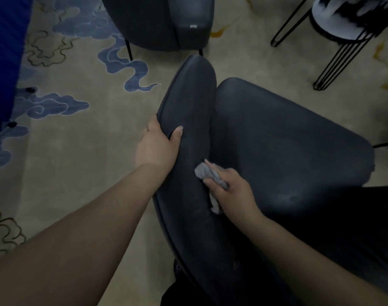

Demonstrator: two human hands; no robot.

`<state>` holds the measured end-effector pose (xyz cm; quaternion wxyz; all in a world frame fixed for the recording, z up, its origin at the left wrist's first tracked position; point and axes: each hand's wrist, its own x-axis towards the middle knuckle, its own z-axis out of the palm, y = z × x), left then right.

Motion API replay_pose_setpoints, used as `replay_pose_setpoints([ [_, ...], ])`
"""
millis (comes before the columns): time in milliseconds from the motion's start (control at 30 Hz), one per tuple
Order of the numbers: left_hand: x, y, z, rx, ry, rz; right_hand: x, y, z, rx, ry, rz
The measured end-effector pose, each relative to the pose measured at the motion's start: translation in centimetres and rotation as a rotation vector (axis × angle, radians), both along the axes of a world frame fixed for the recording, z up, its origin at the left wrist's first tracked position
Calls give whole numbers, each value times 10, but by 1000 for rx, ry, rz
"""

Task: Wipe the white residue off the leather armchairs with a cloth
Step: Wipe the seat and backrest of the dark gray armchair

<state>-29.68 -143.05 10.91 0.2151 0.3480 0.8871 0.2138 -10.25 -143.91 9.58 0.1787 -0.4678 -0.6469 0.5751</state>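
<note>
A dark leather armchair [288, 138] fills the middle and right of the head view, its padded left armrest [188, 96] running away from me. My left hand [157, 144] grips the outer edge of that armrest, thumb on top. My right hand [230, 191] holds a bunched grey cloth [207, 173] against the inner side of the armrest, next to the seat. Faint pale streaks show on the armrest below the cloth.
A second dark armchair [157, 23] stands at the top centre on thin black legs. A black wire-legged side table [343, 40] with a white top is at the top right. Beige carpet [78, 151] with blue cloud patterns lies left; a blue surface [3, 74] borders the left edge.
</note>
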Motion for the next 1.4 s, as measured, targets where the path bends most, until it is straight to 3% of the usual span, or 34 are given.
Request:
replay_pose_setpoints([
  [133, 4, -15, 7, 23, -85, -36, 39, -36, 16, 41, -63, 72],
  [333, 41, -72, 11, 30, -110, -25, 22, -34, 18, 8, -155, -66],
  [633, 62, -94, 29, -24, -223, -56, 97, -76, 43, 145, -276, 263],
  [833, 107, -138, 26, 35, -228, 26, 87, -94, 43, 243, -217, 114],
  [1100, 134, -147, 28, 4, -205, 121, 139, -83, 53, 182, -297, 432],
  [1233, 153, -158, 27, -30, -207, 148, 176, -76, 50, 65, -355, 297],
  [1400, 157, -157, 22, -43, -155, 173, 139, -93, 41, 170, -175, 182],
])
